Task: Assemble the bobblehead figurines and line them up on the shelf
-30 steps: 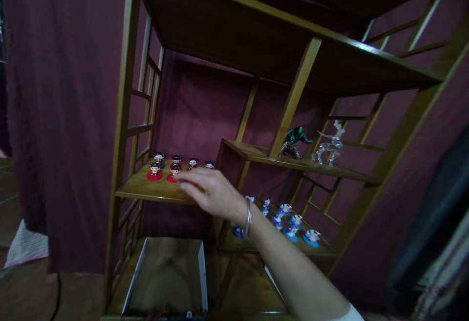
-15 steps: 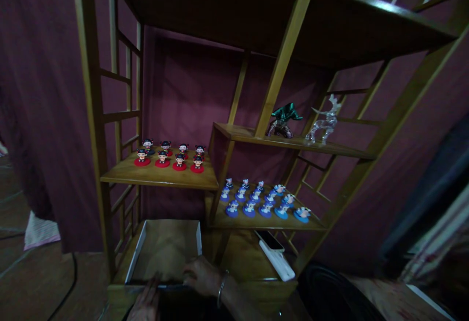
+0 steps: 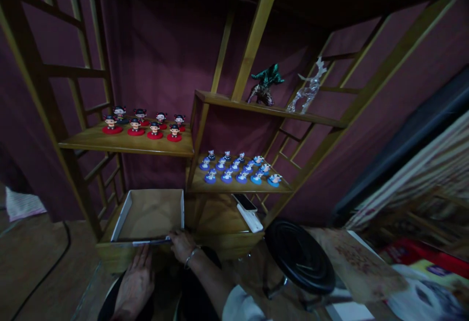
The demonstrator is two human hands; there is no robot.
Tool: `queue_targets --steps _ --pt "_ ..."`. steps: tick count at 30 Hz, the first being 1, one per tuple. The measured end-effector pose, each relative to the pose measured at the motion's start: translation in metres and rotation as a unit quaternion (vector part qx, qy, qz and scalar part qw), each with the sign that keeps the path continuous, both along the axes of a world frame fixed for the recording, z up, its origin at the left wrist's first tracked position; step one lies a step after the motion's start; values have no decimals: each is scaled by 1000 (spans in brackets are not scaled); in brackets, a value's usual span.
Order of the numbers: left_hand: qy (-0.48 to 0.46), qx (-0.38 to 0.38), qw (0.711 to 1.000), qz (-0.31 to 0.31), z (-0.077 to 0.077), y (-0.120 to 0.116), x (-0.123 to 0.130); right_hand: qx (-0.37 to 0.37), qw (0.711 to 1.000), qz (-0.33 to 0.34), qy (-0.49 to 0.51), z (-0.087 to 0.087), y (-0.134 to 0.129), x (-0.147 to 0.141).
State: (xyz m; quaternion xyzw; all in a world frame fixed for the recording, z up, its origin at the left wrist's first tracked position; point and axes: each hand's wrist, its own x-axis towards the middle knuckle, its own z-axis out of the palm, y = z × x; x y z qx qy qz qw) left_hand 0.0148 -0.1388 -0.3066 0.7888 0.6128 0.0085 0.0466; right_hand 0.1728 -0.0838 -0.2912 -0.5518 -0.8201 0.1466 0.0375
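A shallow cardboard box (image 3: 152,213) with white outer sides and a brown inside lies on the low wooden ledge at left. My left hand (image 3: 136,279) reaches up from below, its fingers stretched out flat and their tips at the box's front side. At the front right corner of the box, my right hand (image 3: 182,246) has its fingers bent over the rim; a bracelet (image 3: 191,257) circles that wrist. Red-based figurines (image 3: 136,126) stand in two rows on the shelf above. Several purple- and blue-based figurines (image 3: 227,175) fill the lower right shelf.
A dark phone (image 3: 245,202) and a white oblong object (image 3: 249,218) lie on the ledge to the right. Higher up stand a green-and-bronze figure (image 3: 266,85) and a clear deer figure (image 3: 307,89). A black round stool (image 3: 300,257) sits on the floor at right.
My view has tilted down and turned right, so the shelves sit higher and further left and the stool shows. Both hands remain at the box's front side, with more of the forearms visible.
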Motion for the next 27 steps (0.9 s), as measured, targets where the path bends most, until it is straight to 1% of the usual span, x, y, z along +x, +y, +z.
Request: queue_targets --steps 6,9,12,15,18,23,27 --pt "5 17 1000 0 1 -23 15 45 994 11 103 1 -14 11" --pt "8 5 1000 0 5 -35 21 64 986 13 153 -1 -26 21" --pt "10 -8 1000 9 10 -46 28 74 979 -2 189 -3 -36 34" --pt "12 -16 999 24 9 -56 34 101 967 -31 230 -3 -45 52" --pt "16 -14 999 30 0 -64 38 119 957 -71 255 -2 -52 73" --pt "13 -26 999 45 -14 -75 47 128 945 -143 265 -5 -63 114" --pt "4 -35 999 41 -15 -83 60 137 940 -185 254 -13 -70 149"
